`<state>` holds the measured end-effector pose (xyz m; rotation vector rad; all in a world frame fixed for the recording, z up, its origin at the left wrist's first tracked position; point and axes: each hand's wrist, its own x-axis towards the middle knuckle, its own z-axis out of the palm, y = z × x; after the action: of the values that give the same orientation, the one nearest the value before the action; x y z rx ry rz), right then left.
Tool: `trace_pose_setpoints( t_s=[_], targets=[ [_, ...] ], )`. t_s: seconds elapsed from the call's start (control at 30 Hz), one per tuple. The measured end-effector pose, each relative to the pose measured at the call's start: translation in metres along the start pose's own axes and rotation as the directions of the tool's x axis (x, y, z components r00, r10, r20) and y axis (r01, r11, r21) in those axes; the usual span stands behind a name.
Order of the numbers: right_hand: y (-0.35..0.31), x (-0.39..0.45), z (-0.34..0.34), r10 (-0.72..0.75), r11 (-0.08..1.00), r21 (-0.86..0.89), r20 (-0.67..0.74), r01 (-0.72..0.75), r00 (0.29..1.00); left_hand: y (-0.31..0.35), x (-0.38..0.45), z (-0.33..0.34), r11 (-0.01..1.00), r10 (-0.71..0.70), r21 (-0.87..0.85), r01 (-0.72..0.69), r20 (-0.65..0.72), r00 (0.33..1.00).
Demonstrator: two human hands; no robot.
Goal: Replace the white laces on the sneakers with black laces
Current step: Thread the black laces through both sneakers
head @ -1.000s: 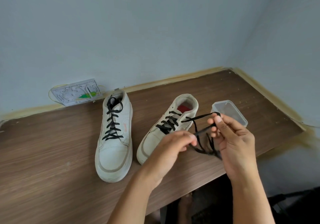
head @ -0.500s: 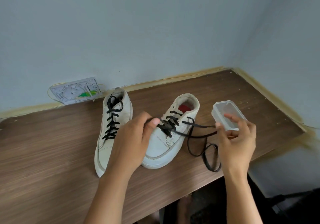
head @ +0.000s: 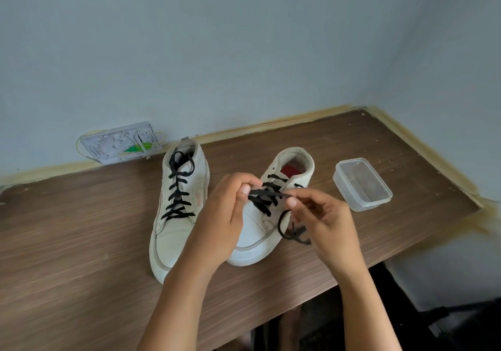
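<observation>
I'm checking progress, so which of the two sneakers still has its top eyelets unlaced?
The right sneaker, nearest the plastic box: both hands pinch its loose black lace, and its red insole shows. The left sneaker is laced to the collar.

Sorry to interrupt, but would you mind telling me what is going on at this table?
A person is relacing white sneakers with black laces. The left sneaker is already laced in black. Over the right sneaker, the left hand and right hand pinch a black lace stretched between them; its loose end trails beside the shoe. A clear plastic container sits to the right.
</observation>
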<state>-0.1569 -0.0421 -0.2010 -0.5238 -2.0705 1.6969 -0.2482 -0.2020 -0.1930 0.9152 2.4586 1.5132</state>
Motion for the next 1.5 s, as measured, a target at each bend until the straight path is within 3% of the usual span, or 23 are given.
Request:
trace_pose_setpoints(
  t_s=[0.07,0.2,0.33,0.47,0.6,0.67,0.8,0.93,1.0,1.1,1.17,1.33,1.5],
  targets=[
    [0.003,0.000,-0.004,-0.034,0.998,-0.062,-0.063,0.030,0.997,-0.002,0.001,-0.001,1.000,0.009,-0.024,-0.011,-0.047,0.999],
    [0.000,-0.002,0.002,-0.303,0.902,-0.333,-0.035,0.275,0.952,0.001,0.003,0.002,1.000,0.025,0.000,-0.025,-0.096,0.995],
    [0.000,-0.005,0.018,-0.359,0.894,-0.270,0.044,0.357,0.932,0.015,0.002,0.008,0.993,0.056,-0.095,-0.066,-0.104,0.993],
    [0.001,-0.005,0.020,-0.383,0.892,-0.277,-0.042,0.357,0.923,0.013,0.002,0.013,0.996,0.004,-0.089,-0.016,-0.125,0.992],
    [0.000,-0.002,0.015,-0.364,0.901,-0.320,-0.197,0.291,0.910,-0.006,-0.004,0.013,0.927,-0.189,0.341,0.155,0.068,0.980],
    [0.002,-0.001,0.015,-0.350,0.907,-0.325,-0.230,0.267,0.908,-0.004,-0.007,0.013,0.878,-0.276,0.425,0.219,0.077,0.958],
    [0.007,0.002,0.019,-0.350,0.898,-0.368,-0.263,0.242,0.899,0.004,-0.008,0.015,0.848,-0.372,0.427,0.314,0.057,0.926],
    [0.008,0.005,0.019,-0.348,0.897,-0.373,-0.269,0.236,0.898,0.001,-0.012,0.009,0.881,-0.469,0.222,0.418,0.285,0.836],
    [0.007,0.005,0.018,-0.345,0.901,-0.364,-0.268,0.237,0.900,-0.002,-0.013,0.006,0.895,-0.446,0.138,0.425,0.306,0.841],
    [0.006,0.005,0.018,-0.332,0.907,-0.351,-0.257,0.232,0.908,-0.005,-0.009,0.004,0.935,-0.250,0.268,0.232,0.037,0.968],
    [0.006,0.005,0.019,-0.333,0.903,-0.362,-0.252,0.230,0.909,-0.001,-0.004,0.008,0.954,-0.099,0.275,0.118,-0.083,0.992],
    [0.005,0.005,0.023,-0.377,0.875,-0.424,-0.293,0.234,0.878,-0.007,0.011,0.035,0.993,0.074,0.094,-0.068,-0.060,0.995],
    [0.005,0.007,0.031,-0.434,0.741,-0.647,-0.254,0.182,0.864,-0.007,0.015,0.043,0.998,0.048,0.054,-0.044,-0.078,0.996]
  ],
)
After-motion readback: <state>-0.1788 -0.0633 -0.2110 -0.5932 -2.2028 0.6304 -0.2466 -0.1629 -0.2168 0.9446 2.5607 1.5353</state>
